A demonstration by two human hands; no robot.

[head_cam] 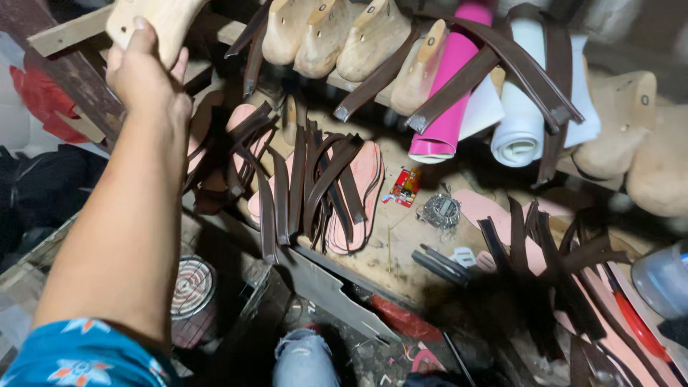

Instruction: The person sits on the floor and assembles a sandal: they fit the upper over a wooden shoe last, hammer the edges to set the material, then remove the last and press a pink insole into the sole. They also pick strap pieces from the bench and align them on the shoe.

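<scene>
Workbench, worn pale wooden top (401, 236), crowded; its near edge runs diagonally from the left centre down to the lower right, with a grey jagged-edged sheet offcut (333, 290) overhanging it. Open room lies only below that edge, where a round ribbed metal can (192, 287) and a blue denim knee (304, 358) show in the dark. On the bench: a heap of dark brown leather straps (308, 186) lying over pink sandal insoles (362, 193), a second heap of brown straps (552, 272) at the right, a small red packet (406, 188) and a grey metal buckle cluster (439, 211) on the bare patch between the heaps. Above, a wooden rail carries a row of pale wooden shoe lasts (337, 36), long brown strips (502, 64) draped over them, beside a magenta roll of sheet material (448, 107) and a white roll (523, 107). Left hand (147, 75): arm in a blue patterned short sleeve (82, 358), stretched up and away to the upper left corner, back of the hand toward the camera, fingers and thumb wrapped around a pale wooden shoe last (154, 21) at the rail's left end, apart from the row. Right hand: out of frame.
</scene>
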